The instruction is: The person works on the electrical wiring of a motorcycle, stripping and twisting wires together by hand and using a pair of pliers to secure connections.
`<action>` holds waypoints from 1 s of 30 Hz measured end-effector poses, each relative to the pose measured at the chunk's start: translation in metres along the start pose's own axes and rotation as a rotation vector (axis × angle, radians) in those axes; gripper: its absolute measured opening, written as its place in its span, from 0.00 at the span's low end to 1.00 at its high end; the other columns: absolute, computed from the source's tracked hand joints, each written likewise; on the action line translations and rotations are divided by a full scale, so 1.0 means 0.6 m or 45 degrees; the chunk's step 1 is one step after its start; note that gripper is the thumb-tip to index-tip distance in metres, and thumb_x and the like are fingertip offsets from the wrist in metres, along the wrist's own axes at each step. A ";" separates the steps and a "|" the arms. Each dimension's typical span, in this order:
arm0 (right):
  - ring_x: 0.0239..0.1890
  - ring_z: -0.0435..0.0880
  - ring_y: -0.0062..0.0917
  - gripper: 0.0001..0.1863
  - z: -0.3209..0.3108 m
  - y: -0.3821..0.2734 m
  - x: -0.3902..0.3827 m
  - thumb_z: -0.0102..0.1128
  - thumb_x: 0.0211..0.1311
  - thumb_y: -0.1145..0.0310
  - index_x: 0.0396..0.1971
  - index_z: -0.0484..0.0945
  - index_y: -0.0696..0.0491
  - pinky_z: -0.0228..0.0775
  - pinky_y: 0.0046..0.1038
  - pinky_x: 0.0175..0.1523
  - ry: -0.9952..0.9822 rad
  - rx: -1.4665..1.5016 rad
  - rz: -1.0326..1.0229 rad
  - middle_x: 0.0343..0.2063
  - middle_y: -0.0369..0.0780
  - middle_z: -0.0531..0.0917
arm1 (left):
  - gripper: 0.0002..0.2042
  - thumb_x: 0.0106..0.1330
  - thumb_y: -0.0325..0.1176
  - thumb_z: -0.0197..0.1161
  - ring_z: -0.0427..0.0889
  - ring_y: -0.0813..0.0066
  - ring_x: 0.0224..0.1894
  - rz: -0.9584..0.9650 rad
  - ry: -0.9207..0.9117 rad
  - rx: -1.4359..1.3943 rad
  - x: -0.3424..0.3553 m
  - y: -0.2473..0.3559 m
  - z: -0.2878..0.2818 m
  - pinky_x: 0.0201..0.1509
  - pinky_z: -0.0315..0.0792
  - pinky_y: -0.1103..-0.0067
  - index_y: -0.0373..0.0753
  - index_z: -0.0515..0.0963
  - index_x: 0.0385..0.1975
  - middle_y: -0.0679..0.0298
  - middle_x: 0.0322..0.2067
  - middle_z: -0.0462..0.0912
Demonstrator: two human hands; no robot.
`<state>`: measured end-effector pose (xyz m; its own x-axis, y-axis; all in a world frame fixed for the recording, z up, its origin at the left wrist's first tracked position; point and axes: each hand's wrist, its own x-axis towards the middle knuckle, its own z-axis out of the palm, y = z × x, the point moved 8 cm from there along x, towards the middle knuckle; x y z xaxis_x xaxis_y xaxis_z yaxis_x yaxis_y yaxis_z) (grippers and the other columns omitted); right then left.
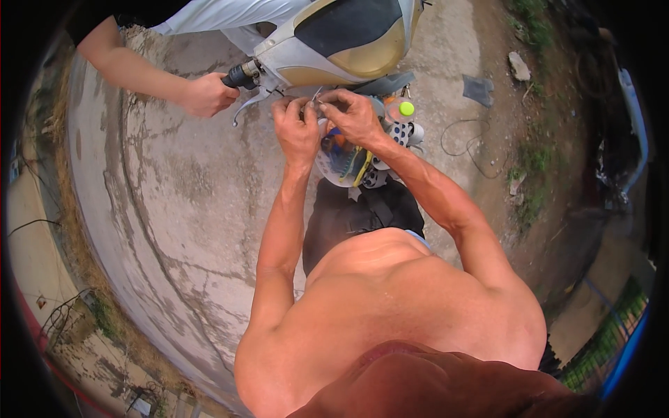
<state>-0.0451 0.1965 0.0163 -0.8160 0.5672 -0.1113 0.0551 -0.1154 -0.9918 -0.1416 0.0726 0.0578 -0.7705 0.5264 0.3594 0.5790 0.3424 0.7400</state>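
Close beside the scooter's front, my left hand and my right hand meet with fingertips pinched together. Between them shows a thin, pale wire-like piece, too small to name surely. Just left of my hands is the handlebar's black grip with a silver brake lever hanging below it. Another person's hand is closed around the grip's end. Beneath my hands, a pale round container holds a jumble of blue, orange and yellow things, partly hidden by my wrists.
A clear bottle with a yellow-green cap stands right of my right hand. Further right, a dark flat piece, a stone and a thin loop of wire lie on the ground. The other person's pale trousers are at the upper left.
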 end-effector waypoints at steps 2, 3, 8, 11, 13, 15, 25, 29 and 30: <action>0.36 0.88 0.22 0.15 0.005 -0.002 0.003 0.67 0.70 0.65 0.47 0.86 0.61 0.80 0.27 0.44 -0.010 -0.038 0.028 0.37 0.43 0.90 | 0.07 0.68 0.28 0.68 0.83 0.57 0.46 0.093 0.009 0.116 0.001 0.024 -0.010 0.42 0.79 0.73 0.32 0.86 0.41 0.51 0.46 0.79; 0.38 0.88 0.24 0.15 0.008 -0.004 0.005 0.68 0.69 0.65 0.47 0.87 0.61 0.80 0.28 0.46 -0.012 -0.075 0.053 0.39 0.44 0.91 | 0.07 0.68 0.28 0.68 0.83 0.57 0.46 0.090 0.016 0.120 -0.001 0.023 -0.014 0.42 0.79 0.73 0.32 0.86 0.41 0.51 0.46 0.79; 0.38 0.88 0.24 0.15 0.024 -0.012 0.015 0.68 0.67 0.65 0.47 0.88 0.60 0.79 0.29 0.45 -0.015 -0.142 0.126 0.38 0.44 0.91 | 0.06 0.71 0.28 0.66 0.83 0.66 0.38 -0.118 0.018 -0.119 -0.006 0.009 -0.021 0.37 0.79 0.74 0.32 0.83 0.40 0.55 0.43 0.81; 0.36 0.88 0.24 0.15 0.031 -0.011 0.018 0.69 0.67 0.64 0.46 0.88 0.59 0.79 0.29 0.44 -0.006 -0.188 0.144 0.37 0.44 0.91 | 0.05 0.75 0.28 0.63 0.81 0.76 0.29 -1.100 0.095 -1.015 -0.051 -0.107 0.016 0.31 0.77 0.79 0.33 0.81 0.41 0.61 0.37 0.82; 0.35 0.88 0.24 0.16 0.027 -0.011 0.022 0.69 0.66 0.64 0.46 0.88 0.59 0.79 0.29 0.43 0.003 -0.229 0.139 0.36 0.44 0.91 | 0.04 0.77 0.28 0.62 0.78 0.80 0.24 -1.030 0.140 -1.031 -0.046 -0.098 0.015 0.28 0.74 0.82 0.35 0.79 0.42 0.64 0.33 0.83; 0.34 0.88 0.25 0.17 0.021 0.007 0.019 0.69 0.67 0.62 0.46 0.88 0.60 0.79 0.30 0.42 0.003 -0.226 0.323 0.34 0.45 0.91 | 0.04 0.76 0.29 0.64 0.79 0.80 0.26 -0.880 0.081 -1.129 -0.040 -0.074 0.019 0.30 0.75 0.82 0.34 0.80 0.42 0.63 0.33 0.85; 0.36 0.88 0.27 0.18 0.023 0.005 0.021 0.70 0.67 0.61 0.46 0.88 0.62 0.79 0.31 0.42 0.034 -0.198 0.097 0.38 0.47 0.89 | 0.06 0.73 0.27 0.66 0.80 0.81 0.28 -0.884 0.077 -1.011 -0.051 -0.075 0.034 0.33 0.75 0.83 0.31 0.81 0.41 0.63 0.30 0.85; 0.30 0.85 0.22 0.16 0.029 0.019 0.019 0.69 0.70 0.65 0.46 0.87 0.64 0.77 0.27 0.35 0.061 -0.015 0.069 0.34 0.43 0.88 | 0.06 0.74 0.28 0.66 0.80 0.78 0.28 -0.923 0.045 -1.009 -0.058 -0.071 0.044 0.32 0.75 0.81 0.31 0.81 0.41 0.62 0.31 0.84; 0.25 0.83 0.17 0.15 0.032 0.011 0.020 0.68 0.72 0.67 0.47 0.86 0.65 0.76 0.23 0.28 0.061 0.024 0.013 0.30 0.39 0.87 | 0.06 0.74 0.28 0.66 0.80 0.78 0.28 -0.949 0.045 -1.008 -0.059 -0.072 0.045 0.32 0.75 0.81 0.31 0.80 0.42 0.62 0.30 0.84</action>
<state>-0.0656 0.1870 0.0094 -0.7869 0.6044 -0.1243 0.0516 -0.1364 -0.9893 -0.1321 0.0600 -0.0024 -0.8714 0.3673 -0.3251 -0.3637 -0.0390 0.9307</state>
